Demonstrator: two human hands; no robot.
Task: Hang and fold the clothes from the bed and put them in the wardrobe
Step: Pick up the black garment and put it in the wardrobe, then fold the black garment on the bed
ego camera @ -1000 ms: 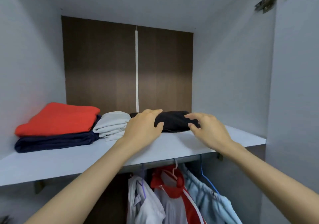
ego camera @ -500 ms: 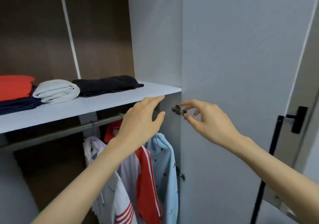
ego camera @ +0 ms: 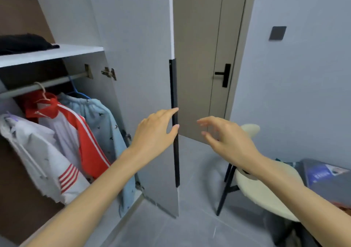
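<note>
The wardrobe door (ego camera: 136,66) is open at 12 o'clock. Hung clothes (ego camera: 76,132) fill 9 o'clock, and a folded black garment (ego camera: 24,43) lies on the shelf (ego camera: 57,53) at 10. The left hand (ego camera: 153,132), fingers loose, touches the door's black handle (ego camera: 173,87). The right hand (ego camera: 228,142) hovers wide and empty at 4.

I see my left hand (ego camera: 155,130) at the open wardrobe door (ego camera: 140,56), index and thumb tips touching its black handle strip (ego camera: 173,85). My right hand (ego camera: 226,138) hangs spread in the air just beside it. A black folded garment (ego camera: 24,42) lies on the shelf (ego camera: 57,53). A red jacket (ego camera: 89,142) hangs under the rail (ego camera: 47,84).
</note>
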